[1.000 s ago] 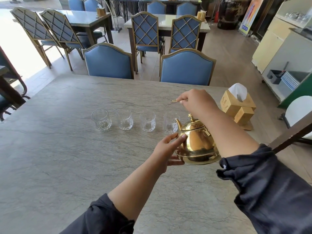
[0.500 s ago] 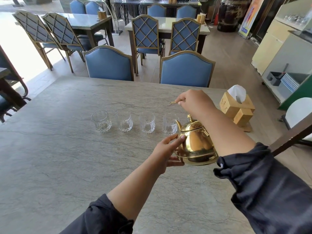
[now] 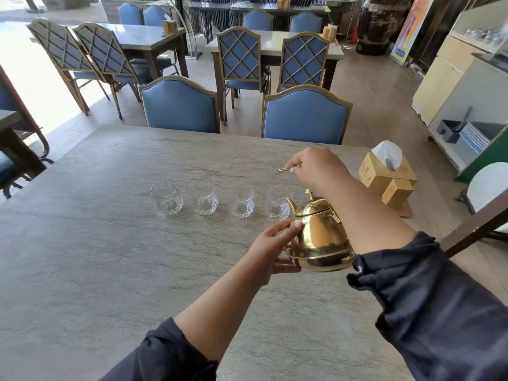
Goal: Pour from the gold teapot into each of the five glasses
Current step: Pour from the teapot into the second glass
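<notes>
Polished gold metal teapot (image 3: 320, 237) at 5 o'clock of the fourth clear cut-glass tumbler (image 3: 277, 203), spout toward it. Right grip (image 3: 319, 167) pinches the thin wire handle (image 3: 283, 169), likely carrying weight. Left grip (image 3: 270, 250), fingers flat at the pot's 9 o'clock, steadies tilt. Fifth glass hidden.

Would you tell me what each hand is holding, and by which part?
The right hand grips the teapot by its handle; left hand steadies its side with straight fingers.

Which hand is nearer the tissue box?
Right. The right hand, holding the gold teapot, is beside the tissue box; the left hand touches the teapot's opposite side.
</notes>
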Motion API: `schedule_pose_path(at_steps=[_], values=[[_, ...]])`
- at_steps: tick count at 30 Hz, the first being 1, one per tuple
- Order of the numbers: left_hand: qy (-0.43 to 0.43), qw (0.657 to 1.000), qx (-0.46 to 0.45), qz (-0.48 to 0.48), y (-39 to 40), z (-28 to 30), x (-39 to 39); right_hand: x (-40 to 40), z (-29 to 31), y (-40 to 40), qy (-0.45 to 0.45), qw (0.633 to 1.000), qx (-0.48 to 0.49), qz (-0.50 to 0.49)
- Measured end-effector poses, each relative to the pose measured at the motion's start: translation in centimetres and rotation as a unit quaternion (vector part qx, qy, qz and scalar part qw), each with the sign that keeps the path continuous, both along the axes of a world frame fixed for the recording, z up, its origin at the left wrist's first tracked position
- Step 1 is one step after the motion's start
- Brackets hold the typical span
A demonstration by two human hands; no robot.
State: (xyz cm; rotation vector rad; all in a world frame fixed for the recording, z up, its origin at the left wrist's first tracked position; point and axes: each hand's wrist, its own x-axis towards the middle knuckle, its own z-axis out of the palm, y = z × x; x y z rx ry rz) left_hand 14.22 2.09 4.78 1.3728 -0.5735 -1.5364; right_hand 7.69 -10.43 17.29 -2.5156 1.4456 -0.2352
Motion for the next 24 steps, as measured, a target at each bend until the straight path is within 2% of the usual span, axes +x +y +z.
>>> schedule_pose_path(at_steps=[11, 18, 24], values=[[-0.003, 1.0, -0.001, -0.003, 0.2, 0.1, 0.3, 0.4, -0.2, -0.1, 0.002, 1.0, -0.004, -0.003], [-0.012, 1.0, 0.011, 0.002, 0.2, -0.5, 0.5, -0.4, -1.1, 0.8, -0.04, 0.999, -0.021, -0.003], [-0.02, 1.0, 0.011, 0.005, 0.0, -0.9, 1.1, -1.6, -2.5, 1.8, -0.111, 0.992, -0.051, -0.012]])
